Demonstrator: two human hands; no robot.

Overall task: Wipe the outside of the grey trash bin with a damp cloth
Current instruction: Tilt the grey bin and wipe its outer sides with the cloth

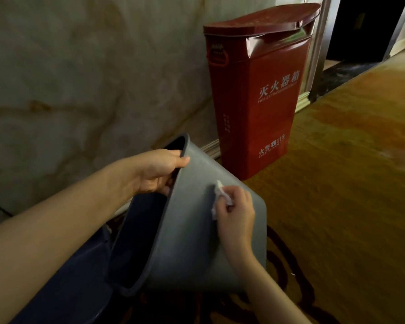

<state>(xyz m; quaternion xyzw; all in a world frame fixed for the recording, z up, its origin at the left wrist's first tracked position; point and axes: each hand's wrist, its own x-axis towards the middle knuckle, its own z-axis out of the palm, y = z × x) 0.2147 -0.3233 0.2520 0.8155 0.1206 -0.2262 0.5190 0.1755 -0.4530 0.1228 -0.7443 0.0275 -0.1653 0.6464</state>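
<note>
The grey trash bin (187, 242) is tipped on its side, its open mouth facing left and its base pointing right. My left hand (159, 170) grips the bin's upper rim, thumb outside and fingers inside. My right hand (235, 212) presses a small crumpled white cloth (218, 195) against the bin's outer wall near the base. Most of the cloth is hidden under my fingers.
A red fire extinguisher box (255, 94) stands against the marbled wall (80, 78) just behind the bin. Patterned orange-brown carpet (348, 183) spreads to the right. A dark doorway (365, 26) opens at the top right. Dark blue fabric (75, 277) lies under my left forearm.
</note>
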